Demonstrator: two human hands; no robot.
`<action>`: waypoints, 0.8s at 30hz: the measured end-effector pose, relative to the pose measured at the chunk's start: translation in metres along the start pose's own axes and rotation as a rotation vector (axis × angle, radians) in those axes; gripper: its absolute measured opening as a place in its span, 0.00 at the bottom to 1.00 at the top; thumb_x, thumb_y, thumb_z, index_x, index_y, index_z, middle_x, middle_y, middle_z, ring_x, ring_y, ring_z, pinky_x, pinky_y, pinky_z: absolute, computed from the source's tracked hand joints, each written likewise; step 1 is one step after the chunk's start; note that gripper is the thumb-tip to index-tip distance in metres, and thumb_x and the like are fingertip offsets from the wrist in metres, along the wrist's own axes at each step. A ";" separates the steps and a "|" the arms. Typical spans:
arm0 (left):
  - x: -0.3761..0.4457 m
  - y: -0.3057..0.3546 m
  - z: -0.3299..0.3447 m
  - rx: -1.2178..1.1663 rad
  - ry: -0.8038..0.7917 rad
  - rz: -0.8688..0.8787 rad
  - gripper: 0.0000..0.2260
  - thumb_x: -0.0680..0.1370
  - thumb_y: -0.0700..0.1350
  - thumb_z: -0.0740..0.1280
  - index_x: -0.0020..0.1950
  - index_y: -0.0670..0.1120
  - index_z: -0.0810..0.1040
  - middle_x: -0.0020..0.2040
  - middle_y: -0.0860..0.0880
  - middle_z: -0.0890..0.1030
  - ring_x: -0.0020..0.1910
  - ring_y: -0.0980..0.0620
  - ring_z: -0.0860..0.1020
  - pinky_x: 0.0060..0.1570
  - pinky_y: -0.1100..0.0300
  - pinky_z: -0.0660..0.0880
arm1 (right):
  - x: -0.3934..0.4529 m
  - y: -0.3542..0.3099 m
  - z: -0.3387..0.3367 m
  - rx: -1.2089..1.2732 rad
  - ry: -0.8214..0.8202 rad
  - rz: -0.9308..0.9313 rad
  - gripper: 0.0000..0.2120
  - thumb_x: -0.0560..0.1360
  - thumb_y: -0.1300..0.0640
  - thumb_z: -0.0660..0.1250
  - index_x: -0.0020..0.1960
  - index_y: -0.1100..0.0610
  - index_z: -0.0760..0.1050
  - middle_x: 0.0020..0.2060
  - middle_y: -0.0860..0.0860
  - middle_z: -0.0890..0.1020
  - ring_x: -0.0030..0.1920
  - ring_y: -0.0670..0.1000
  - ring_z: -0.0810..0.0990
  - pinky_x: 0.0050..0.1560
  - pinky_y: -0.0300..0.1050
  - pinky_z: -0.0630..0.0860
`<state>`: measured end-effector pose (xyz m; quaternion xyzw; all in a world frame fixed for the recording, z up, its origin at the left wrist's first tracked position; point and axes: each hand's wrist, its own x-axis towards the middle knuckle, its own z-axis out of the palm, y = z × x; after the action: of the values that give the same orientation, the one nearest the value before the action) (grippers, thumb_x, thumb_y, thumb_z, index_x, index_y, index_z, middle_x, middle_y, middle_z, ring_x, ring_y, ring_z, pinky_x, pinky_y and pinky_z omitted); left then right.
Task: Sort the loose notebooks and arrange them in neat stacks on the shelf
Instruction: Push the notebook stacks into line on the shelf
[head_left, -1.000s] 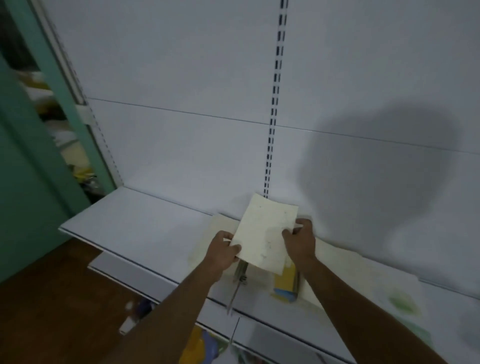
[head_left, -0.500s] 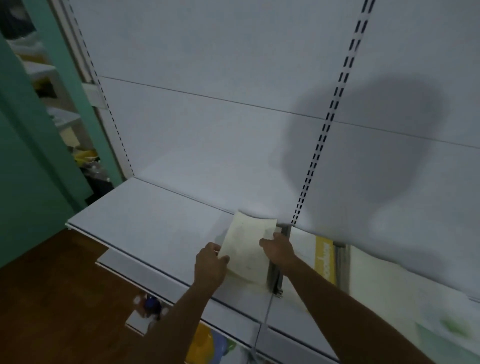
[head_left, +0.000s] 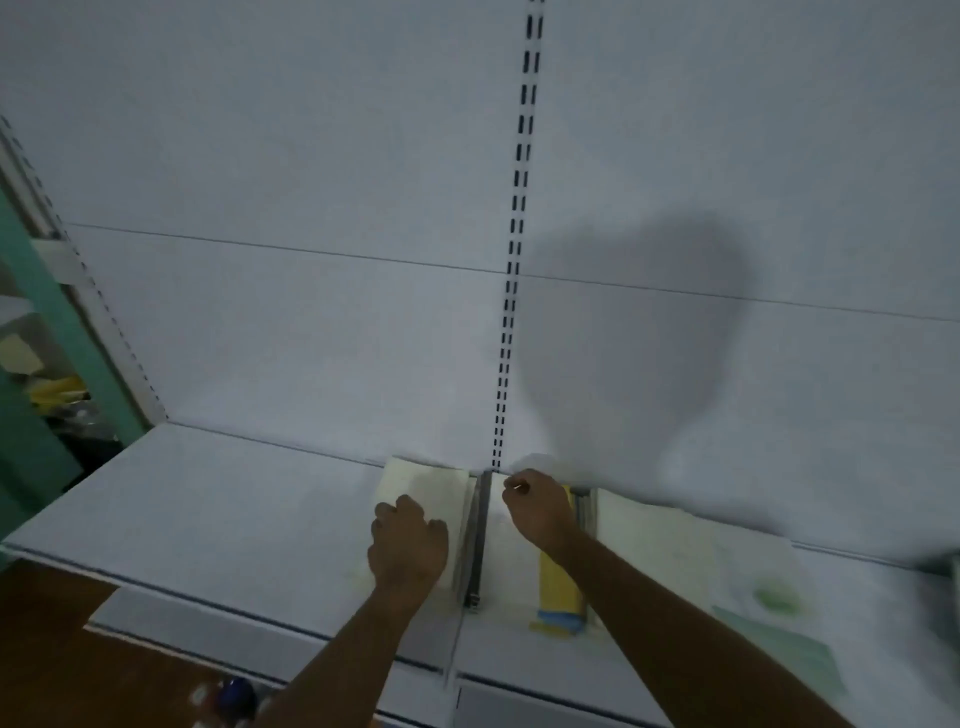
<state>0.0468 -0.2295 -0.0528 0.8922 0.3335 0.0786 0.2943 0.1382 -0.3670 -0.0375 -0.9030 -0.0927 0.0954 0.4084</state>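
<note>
Floorboards (head_left: 47, 670) of dark brown wood lie nearest, at the lower left, with a small blurred blue and white object (head_left: 234, 696) on them. Above them runs the front edge of a lower shelf (head_left: 171, 613), and over that the wide white shelf (head_left: 223, 519), split by a metal divider (head_left: 475, 551). Two forearms reach in over it. The left hand (head_left: 408, 545) rests knuckles-up on a pale cream notebook (head_left: 426, 486) lying flat just left of the divider, its fingers bent down onto the cover. The right hand (head_left: 537, 512) is curled over a notebook with a yellow spine (head_left: 558, 587) just right of the divider; whether it grips it cannot be told. Farther right lie two more pale notebooks (head_left: 649, 540), one with a green blotch (head_left: 776, 597), and a green sheet (head_left: 784, 654), all blurred. Behind rises the white back panel (head_left: 311, 182) with one slotted upright (head_left: 511, 291) and one head-shaped shadow (head_left: 634, 338). A teal post (head_left: 31, 291) stands at far left.
</note>
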 end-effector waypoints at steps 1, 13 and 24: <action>-0.006 0.020 0.007 -0.029 -0.023 0.035 0.13 0.77 0.49 0.63 0.58 0.43 0.72 0.58 0.43 0.71 0.56 0.44 0.75 0.52 0.51 0.75 | -0.003 0.011 -0.017 -0.008 0.041 0.009 0.10 0.77 0.58 0.62 0.51 0.61 0.79 0.47 0.54 0.82 0.46 0.51 0.79 0.49 0.42 0.74; -0.165 0.245 0.150 -0.112 -0.373 0.477 0.07 0.74 0.48 0.64 0.49 0.47 0.76 0.51 0.47 0.78 0.51 0.47 0.78 0.49 0.57 0.75 | -0.098 0.223 -0.262 -0.009 0.455 0.349 0.11 0.77 0.55 0.61 0.53 0.59 0.78 0.51 0.56 0.82 0.53 0.56 0.79 0.49 0.41 0.71; -0.304 0.360 0.258 -0.075 -0.643 0.660 0.14 0.75 0.48 0.64 0.59 0.47 0.74 0.55 0.48 0.78 0.53 0.49 0.77 0.53 0.56 0.75 | -0.174 0.391 -0.400 -0.232 0.599 0.588 0.19 0.76 0.48 0.61 0.63 0.55 0.73 0.59 0.56 0.76 0.62 0.57 0.73 0.56 0.48 0.72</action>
<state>0.0986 -0.7642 -0.0377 0.9184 -0.0797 -0.1006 0.3742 0.1047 -0.9514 -0.0574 -0.9188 0.2807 -0.0696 0.2687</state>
